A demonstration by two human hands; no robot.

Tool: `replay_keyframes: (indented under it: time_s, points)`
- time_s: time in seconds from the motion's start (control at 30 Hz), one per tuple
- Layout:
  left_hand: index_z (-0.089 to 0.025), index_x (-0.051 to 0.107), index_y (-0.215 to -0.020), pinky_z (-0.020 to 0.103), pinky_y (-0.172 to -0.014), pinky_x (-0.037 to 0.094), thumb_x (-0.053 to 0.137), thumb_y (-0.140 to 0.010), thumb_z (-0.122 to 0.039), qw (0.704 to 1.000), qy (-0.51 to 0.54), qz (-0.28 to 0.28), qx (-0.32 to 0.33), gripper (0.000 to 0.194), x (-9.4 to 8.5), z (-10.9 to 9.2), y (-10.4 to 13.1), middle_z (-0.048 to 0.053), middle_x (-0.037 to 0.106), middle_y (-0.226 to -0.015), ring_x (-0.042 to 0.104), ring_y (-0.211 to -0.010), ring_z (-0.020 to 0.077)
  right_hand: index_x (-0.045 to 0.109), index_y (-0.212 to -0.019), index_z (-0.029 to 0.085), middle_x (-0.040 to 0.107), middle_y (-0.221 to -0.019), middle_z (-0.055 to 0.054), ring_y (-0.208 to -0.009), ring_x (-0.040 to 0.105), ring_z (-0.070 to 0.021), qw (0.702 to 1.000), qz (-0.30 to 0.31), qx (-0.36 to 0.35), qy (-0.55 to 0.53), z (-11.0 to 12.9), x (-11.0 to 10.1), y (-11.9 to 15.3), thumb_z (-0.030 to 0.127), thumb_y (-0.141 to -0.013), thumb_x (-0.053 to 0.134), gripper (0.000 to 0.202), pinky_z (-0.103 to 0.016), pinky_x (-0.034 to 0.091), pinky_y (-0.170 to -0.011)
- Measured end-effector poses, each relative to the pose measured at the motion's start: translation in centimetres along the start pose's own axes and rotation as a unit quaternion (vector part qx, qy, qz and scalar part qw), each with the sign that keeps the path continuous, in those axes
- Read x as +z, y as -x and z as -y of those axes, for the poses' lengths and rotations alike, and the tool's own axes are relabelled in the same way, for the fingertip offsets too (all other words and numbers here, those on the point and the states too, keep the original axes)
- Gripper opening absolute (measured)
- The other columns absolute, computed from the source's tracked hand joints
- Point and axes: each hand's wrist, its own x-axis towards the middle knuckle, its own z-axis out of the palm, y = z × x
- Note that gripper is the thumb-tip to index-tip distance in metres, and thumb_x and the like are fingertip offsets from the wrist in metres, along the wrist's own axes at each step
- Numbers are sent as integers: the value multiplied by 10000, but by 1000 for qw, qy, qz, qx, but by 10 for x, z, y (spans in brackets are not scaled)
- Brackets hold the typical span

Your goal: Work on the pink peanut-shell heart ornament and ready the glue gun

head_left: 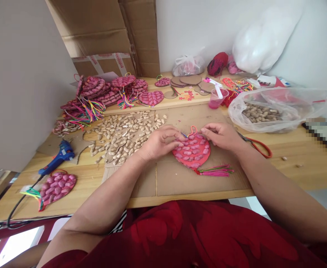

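- Red clothing fills the nearest edge of the view, at 6 o'clock below the table
- At the centre, a red heart ornament covered in pink-painted peanuts lies flat on a cardboard sheet, its coloured tassel trailing toward 4 o'clock
- It is steadied from 9 o'clock by the left hand, whose fingertips are pressed on its upper left edge, seemingly to stop it sliding; nothing is seen clamped in that hand
- At 2 o'clock of the heart, the right hand is held with fingers curled by the red hanging loop; whether the loop is actually pinched cannot be told
- Loose peanuts are spread at 10 o'clock, within easy reach of the left hand, probably as stock
- A blue glue gun is laid at 9 o'clock, with a finished heart below it at 8 o'clock
- Stacked finished hearts are piled out of the way at 11 o'clock
- A plastic bag of peanuts is set at 2 o'clock, a pink cup at 1 o'clock, and red-handled scissors just beyond the right wrist
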Motion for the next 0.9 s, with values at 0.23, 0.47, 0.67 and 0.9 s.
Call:
replay_keyframes:
  time_s: [0.23, 0.47, 0.67, 0.9]
  points:
    - [-190, 706, -876, 336, -875, 503, 656, -872, -208, 995, -87, 32, 28, 53, 15, -35, 24, 66, 671, -952, 623, -971, 190, 654, -829, 184, 603, -676, -5, -574, 492, -103, 992, -103, -75, 5, 7, 9, 9, 435, -880, 556, 275, -263, 383, -555]
    - [-226, 686, -1078, 375, -843, 452, 594, -925, -312, 963, -261, 39, 46, 198, 40, -40, 42, 66, 695, -1033, 608, -984, 217, 691, -914, 215, 597, -617, 33, -496, 443, -82, 991, -20, -129, 21, 13, 21, 19, 407, -880, 575, 227, -254, 324, -493]
    - [-162, 645, -1117, 368, -840, 411, 523, -948, -151, 915, -363, 45, 169, 209, 44, -43, 49, 68, 733, -1023, 619, -967, 205, 691, -938, 219, 530, -577, 50, -523, 432, -89, 983, 14, -168, 65, 9, 21, 15, 382, -864, 589, 205, -257, 326, -559]
    - [-229, 666, -1047, 354, -826, 400, 471, -961, -172, 924, -366, 76, 85, 220, 51, -43, 52, 61, 728, -1003, 626, -943, 189, 679, -922, 207, 600, -708, -2, -640, 484, -130, 970, 5, -217, 111, 9, 26, 14, 395, -887, 554, 228, -277, 371, -665]
